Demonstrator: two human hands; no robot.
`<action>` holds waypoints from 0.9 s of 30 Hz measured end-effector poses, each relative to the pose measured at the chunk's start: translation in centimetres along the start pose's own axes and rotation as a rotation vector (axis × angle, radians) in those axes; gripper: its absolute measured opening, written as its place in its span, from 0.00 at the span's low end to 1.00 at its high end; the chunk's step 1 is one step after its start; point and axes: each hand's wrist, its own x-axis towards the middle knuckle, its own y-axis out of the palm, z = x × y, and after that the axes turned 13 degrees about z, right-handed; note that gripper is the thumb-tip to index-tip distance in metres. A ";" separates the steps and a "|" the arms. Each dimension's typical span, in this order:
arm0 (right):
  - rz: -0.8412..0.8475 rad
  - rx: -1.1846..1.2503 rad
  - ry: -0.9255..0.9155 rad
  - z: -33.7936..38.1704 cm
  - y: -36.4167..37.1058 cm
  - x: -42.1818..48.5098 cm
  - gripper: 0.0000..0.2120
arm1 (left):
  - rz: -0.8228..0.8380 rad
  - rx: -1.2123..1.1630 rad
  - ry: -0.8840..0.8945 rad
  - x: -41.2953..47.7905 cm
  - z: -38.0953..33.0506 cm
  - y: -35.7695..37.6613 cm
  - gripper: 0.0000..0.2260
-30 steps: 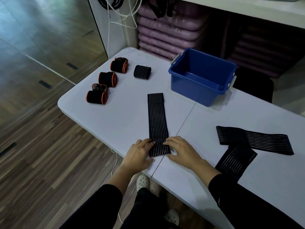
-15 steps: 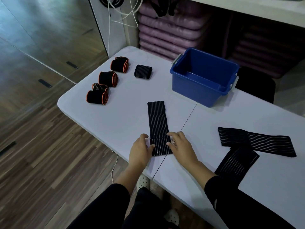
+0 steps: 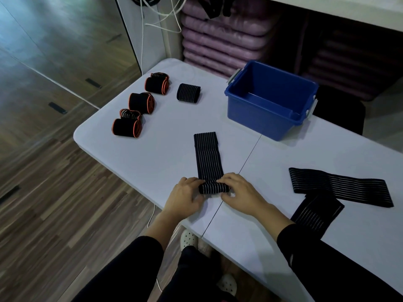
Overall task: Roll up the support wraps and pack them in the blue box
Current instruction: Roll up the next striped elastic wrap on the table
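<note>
Wrap (image 3: 206,158) shorter, rolled further; points away from hands (image 3: 214,192).

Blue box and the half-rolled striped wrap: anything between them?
Nothing: in the head view only bare table, crossed by its seam, separates blue box from striped wrap.

We find open table (image 3: 157,158) between the rolled wraps (image 3: 141,101) near the far left corner and the blue box (image 3: 257,118) at the far edge, crossed by one outstretched wrap (image 3: 207,158); two flat wraps (image 3: 340,188) occupy the right side.
</note>
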 end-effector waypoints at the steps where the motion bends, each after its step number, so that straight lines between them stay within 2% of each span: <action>1: 0.012 0.060 0.043 0.3 -0.2 0.2 0.18 | 0.006 -0.139 -0.070 0.1 -0.3 -0.3 0.19; 3: 0.025 0.149 0.125 0.6 -0.6 0.7 0.18 | 0.033 -0.416 -0.229 0.5 -0.8 -0.7 0.14; 5: 0.008 0.198 0.188 0.8 -0.5 1.2 0.18 | 0.035 -0.581 -0.362 1.0 -1.2 -0.7 0.13; 8: -0.038 0.190 0.232 1.1 -0.1 1.7 0.19 | 0.039 -0.530 -0.450 1.3 -1.6 -0.2 0.16; 10: -0.069 0.100 0.222 1.2 0.2 1.7 0.20 | -0.013 -0.381 -0.411 1.2 -1.7 0.0 0.17; 13: -0.184 -0.037 0.067 0.9 0.0 1.1 0.14 | -0.159 -0.102 -0.167 0.9 -1.5 0.0 0.18; 16: -0.100 -0.063 -0.045 0.4 -0.8 0.7 0.12 | -0.164 0.078 0.060 0.9 -0.6 -0.2 0.14; 18: -0.036 -0.027 -0.022 0.2 -1.2 0.6 0.14 | -0.137 0.035 0.064 0.8 -0.3 -0.3 0.12; 22: -0.035 0.050 0.004 0.5 -1.5 0.8 0.14 | -0.094 -0.154 -0.055 1.1 -0.6 -0.6 0.15; 27: 0.051 0.047 0.011 0.6 -2.0 0.7 0.28 | -0.025 -0.163 -0.041 1.1 -0.7 -0.7 0.15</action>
